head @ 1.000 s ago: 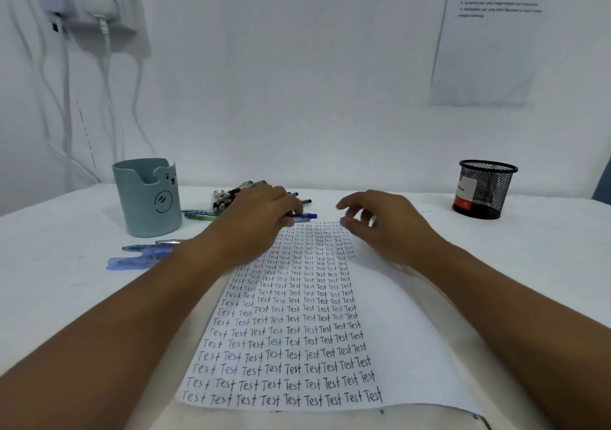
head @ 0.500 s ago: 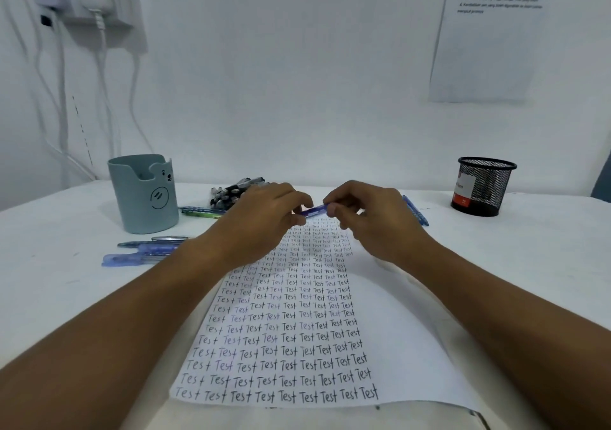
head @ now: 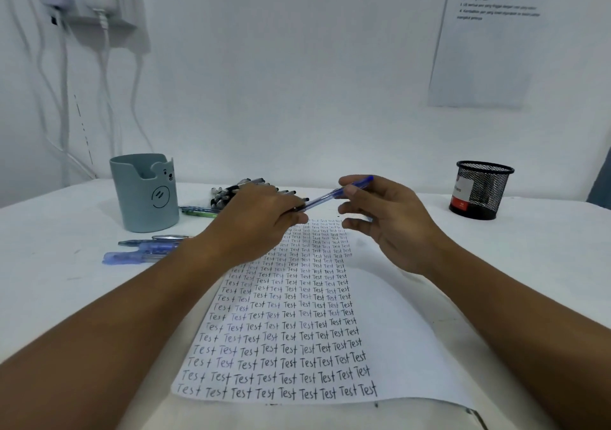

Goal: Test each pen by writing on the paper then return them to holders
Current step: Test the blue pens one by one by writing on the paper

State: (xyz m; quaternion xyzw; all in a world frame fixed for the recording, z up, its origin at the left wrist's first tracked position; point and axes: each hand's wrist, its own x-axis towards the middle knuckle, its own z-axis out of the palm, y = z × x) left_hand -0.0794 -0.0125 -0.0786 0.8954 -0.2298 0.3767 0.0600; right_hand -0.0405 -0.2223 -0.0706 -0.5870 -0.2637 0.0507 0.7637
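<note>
Slanting up to the right, the blue pen [head: 331,194] spans both hands above the paper [head: 297,314] filled with rows of "Test". Left hand [head: 261,223] pinches its lower end; right hand [head: 386,218] pinches the upper end, other fingers [head: 355,223] loosely spread.

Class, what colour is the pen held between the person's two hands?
Blue: the slim translucent blue pen, seen in the head view, the only one.
</note>
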